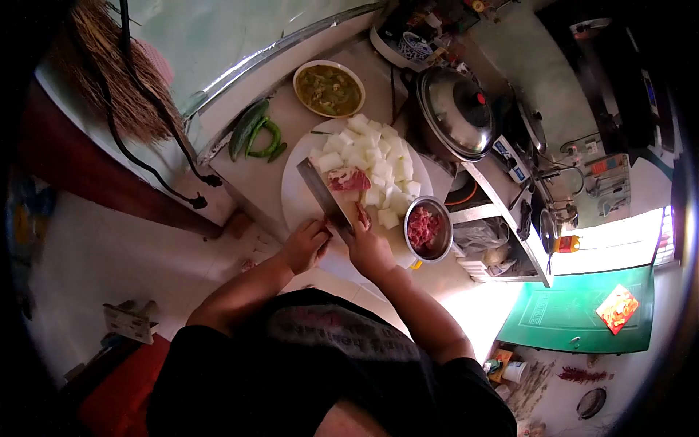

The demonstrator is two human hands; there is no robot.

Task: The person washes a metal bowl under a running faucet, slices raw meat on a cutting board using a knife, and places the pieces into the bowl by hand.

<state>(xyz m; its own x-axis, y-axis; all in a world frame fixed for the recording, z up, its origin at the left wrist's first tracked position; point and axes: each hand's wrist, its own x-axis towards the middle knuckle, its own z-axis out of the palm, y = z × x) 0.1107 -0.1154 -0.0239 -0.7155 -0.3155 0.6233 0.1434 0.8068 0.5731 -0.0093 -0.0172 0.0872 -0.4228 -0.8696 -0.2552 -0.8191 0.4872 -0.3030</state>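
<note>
My right hand (370, 251) grips a cleaver (320, 191), its broad blade pointing away over the white round cutting board (297, 200). At the board's near edge, left of the cleaver, my left hand (306, 246) has its fingers curled; a bit of red shows at the fingertips, too small to name. A piece of raw meat (349, 179) lies beside the blade, and a smaller meat piece (362, 215) shows by my right hand. White vegetable chunks (375, 156) are heaped on the far part of the board. A metal bowl (447, 240) at the right contains cut raw meat (424, 227).
Beyond the board stands a bowl of soupy food (329, 89). Green peppers (262, 137) lie at the left of the counter. A lidded pot (455, 113) is at the back right. Power cords (149, 175) hang at the left, near a straw broom (109, 76).
</note>
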